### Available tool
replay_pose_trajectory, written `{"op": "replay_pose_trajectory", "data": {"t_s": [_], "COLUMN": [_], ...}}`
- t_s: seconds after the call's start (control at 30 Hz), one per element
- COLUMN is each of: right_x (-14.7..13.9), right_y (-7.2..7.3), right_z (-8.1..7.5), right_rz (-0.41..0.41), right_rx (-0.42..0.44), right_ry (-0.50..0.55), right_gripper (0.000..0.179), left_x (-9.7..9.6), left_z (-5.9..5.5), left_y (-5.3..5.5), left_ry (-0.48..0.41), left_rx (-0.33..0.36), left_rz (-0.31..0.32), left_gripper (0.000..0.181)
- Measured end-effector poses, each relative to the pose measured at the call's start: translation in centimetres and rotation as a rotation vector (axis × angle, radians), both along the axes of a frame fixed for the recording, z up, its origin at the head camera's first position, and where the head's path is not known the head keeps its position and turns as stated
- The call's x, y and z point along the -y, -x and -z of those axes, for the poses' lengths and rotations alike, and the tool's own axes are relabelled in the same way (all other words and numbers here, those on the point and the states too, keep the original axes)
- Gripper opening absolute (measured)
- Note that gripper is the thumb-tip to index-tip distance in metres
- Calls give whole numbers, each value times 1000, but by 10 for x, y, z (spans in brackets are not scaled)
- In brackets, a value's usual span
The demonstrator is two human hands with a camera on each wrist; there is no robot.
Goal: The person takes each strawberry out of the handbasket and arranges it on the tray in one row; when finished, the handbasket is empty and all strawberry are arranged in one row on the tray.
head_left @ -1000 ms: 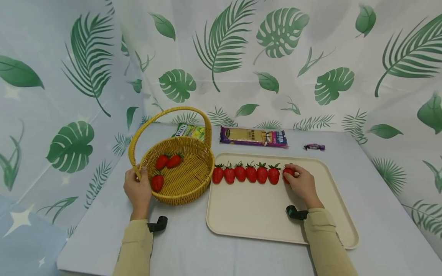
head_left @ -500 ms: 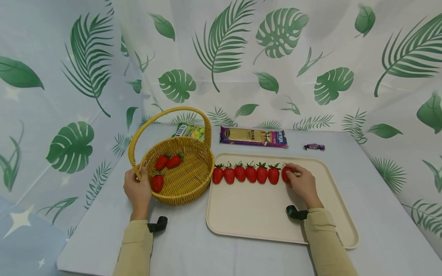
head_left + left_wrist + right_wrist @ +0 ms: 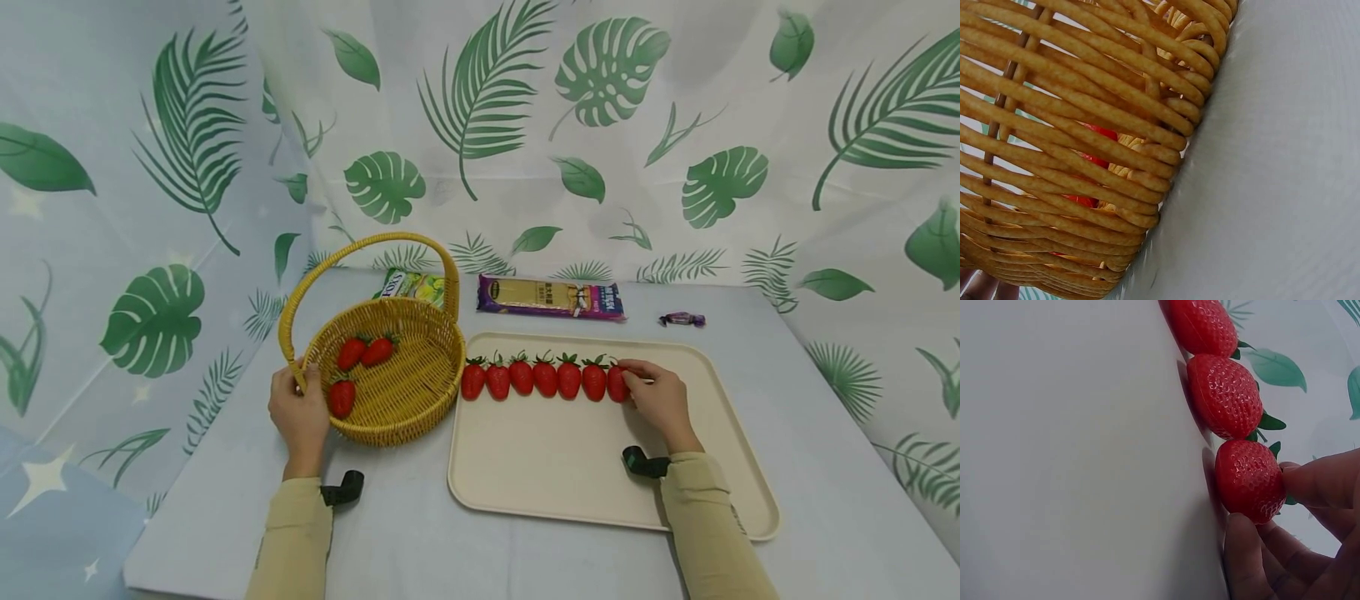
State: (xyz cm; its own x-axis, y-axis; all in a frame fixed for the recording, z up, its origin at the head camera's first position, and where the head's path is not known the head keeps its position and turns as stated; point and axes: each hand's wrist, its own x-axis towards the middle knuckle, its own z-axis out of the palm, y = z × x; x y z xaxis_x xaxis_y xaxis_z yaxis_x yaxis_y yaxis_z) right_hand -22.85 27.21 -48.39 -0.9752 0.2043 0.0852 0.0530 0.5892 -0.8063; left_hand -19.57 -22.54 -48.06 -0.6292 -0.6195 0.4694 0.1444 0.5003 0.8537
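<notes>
My left hand [image 3: 300,412] grips the yellow wicker basket [image 3: 401,427] at its left rim, by the foot of the arched handle [image 3: 367,241]. Inside lie three red strawberries, one of them [image 3: 342,397] near the hand. In the left wrist view the woven basket wall [image 3: 1085,119] fills much of the picture, with bits of red behind it. My right hand [image 3: 662,402] holds a strawberry [image 3: 1249,478] between thumb and fingers at the right end of a row on the beige tray [image 3: 547,467]. This strawberry sits against its neighbour [image 3: 1225,397], leaves pointing away from me.
Several more strawberries [image 3: 521,377] line the tray's far part, side by side. Behind the tray lies a purple and gold pasta packet [image 3: 551,298], with a small purple wrapped candy [image 3: 682,319] to its right. A green packet [image 3: 412,286] is partly hidden behind the basket.
My right hand has slid the strawberry slightly left, closing the gap to the row. My left hand and the basket have stayed put.
</notes>
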Motion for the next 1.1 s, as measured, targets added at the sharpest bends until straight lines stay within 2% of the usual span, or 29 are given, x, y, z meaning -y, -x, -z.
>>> {"op": "replay_pose_trajectory", "data": {"t_s": [0.2, 0.33, 0.5, 0.57, 0.63, 0.8, 1.1], "right_x": [0, 0, 4, 9, 14, 31, 78], "right_y": [0, 0, -1, -1, -1, 0, -7], "right_z": [0, 0, -3, -6, -8, -12, -20], "right_rz": [19, 101, 253, 281, 281, 191, -157], "right_rx": [3, -22, -192, -257, -280, -242, -134], "right_ry": [10, 5, 16, 46, 97, 245, 374], "right_gripper": [29, 27, 24, 23, 21, 19, 24], "left_x": [0, -1, -1, -1, -1, -1, -1], "left_z": [0, 0, -1, -1, -1, -1, 0], "left_y": [0, 1, 1, 1, 1, 0, 0], "left_ry": [0, -1, 0, 5, 5, -2, -14], "left_rx": [4, 6, -1, -3, -3, -1, 0], "left_rz": [0, 1, 5, 2, -3, -3, -10], "left_gripper": [26, 27, 26, 26, 26, 25, 27]}}
